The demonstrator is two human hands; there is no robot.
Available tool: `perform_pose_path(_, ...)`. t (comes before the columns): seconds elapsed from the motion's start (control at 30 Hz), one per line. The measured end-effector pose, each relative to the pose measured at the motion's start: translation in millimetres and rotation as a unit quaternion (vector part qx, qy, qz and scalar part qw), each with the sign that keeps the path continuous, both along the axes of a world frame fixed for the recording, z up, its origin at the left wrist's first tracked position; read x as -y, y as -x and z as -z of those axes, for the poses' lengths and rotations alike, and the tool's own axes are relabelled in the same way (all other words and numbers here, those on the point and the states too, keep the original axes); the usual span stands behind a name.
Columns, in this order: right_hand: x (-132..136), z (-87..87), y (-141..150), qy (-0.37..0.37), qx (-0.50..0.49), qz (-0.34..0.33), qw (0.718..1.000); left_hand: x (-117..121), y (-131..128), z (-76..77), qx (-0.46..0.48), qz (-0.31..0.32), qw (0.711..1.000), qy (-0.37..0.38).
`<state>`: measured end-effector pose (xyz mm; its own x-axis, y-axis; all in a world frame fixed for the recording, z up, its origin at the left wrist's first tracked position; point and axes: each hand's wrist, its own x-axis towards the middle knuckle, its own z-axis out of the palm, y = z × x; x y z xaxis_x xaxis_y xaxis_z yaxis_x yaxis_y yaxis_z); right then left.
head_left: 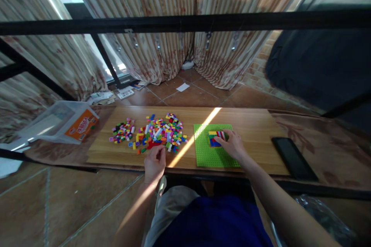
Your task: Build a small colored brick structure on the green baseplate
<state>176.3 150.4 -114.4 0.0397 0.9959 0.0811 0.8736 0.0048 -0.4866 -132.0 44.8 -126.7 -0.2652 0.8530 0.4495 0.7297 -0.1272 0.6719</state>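
A green baseplate (206,153) lies on a wooden board (255,123). On it sits a small block of red, yellow and blue bricks (215,138). My right hand (233,145) rests on the plate with its fingertips pressed against that block's right side. A pile of small coloured bricks (160,131) is spread to the left. My left hand (154,162) hovers at the pile's near edge, fingers curled together in a pinch; what they hold is too small to make out.
A smaller heap of bricks (123,130) lies further left. A clear plastic tub with an orange label (62,123) lies on its side at the table's left end. A black phone (292,157) lies to the right. A black bar (185,23) crosses overhead.
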Motion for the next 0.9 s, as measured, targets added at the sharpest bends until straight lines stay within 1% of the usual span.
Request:
perform_pose_path(0.1, 4, 5.0, -2, -0.038, -0.008, 0.001, 0.999, 15, 11, -1.0, 0.019, -0.030, 0.999, -0.012)
perform_pose_path(0.2, 15, -2.5, 7, -0.137, -0.003, 0.009, 0.991, 31, 24, -0.3, 0.020, -0.070, 0.997, -0.004)
perform_pose_path(0.23, 20, -7.5, 13, -0.175, -0.002, -0.003, 0.985, 35, 28, 0.2, 0.023, -0.083, 0.996, 0.002)
perform_pose_path(0.3, 32, -17.8, 32, -0.215, -0.008, -0.065, 0.974, 41, 33, 1.2, 0.030, -0.100, 0.994, 0.016)
perform_pose_path(0.33, 39, -21.8, 45, -0.222, -0.012, -0.101, 0.970, 43, 35, 1.7, 0.033, -0.105, 0.994, 0.023)
perform_pose_path(0.4, 52, -25.2, 73, -0.212, -0.020, -0.184, 0.960, 44, 35, 2.6, 0.039, -0.107, 0.993, 0.030)
perform_pose_path(0.43, 57, -24.4, 87, -0.199, -0.026, -0.215, 0.956, 44, 34, 3.0, 0.041, -0.106, 0.993, 0.031)
perform_pose_path(0.5, 64, -19.2, 115, -0.178, -0.029, -0.253, 0.951, 43, 31, 3.9, 0.042, -0.102, 0.993, 0.033)
perform_pose_path(0.6, 64, -8.4, 148, -0.168, -0.024, -0.265, 0.949, 41, 28, 5.8, 0.034, -0.096, 0.994, 0.039)
perform_pose_path(0.67, 60, -3.1, 162, -0.175, -0.025, -0.266, 0.948, 41, 29, 7.1, 0.026, -0.089, 0.995, 0.042)
perform_pose_path(0.77, 54, 1.2, 172, -0.193, -0.033, -0.271, 0.942, 42, 31, 8.5, 0.019, -0.079, 0.996, 0.044)
perform_pose_path(0.9, 53, 3.6, 176, -0.195, -0.054, -0.271, 0.941, 42, 33, 8.3, 0.012, -0.069, 0.996, 0.051)
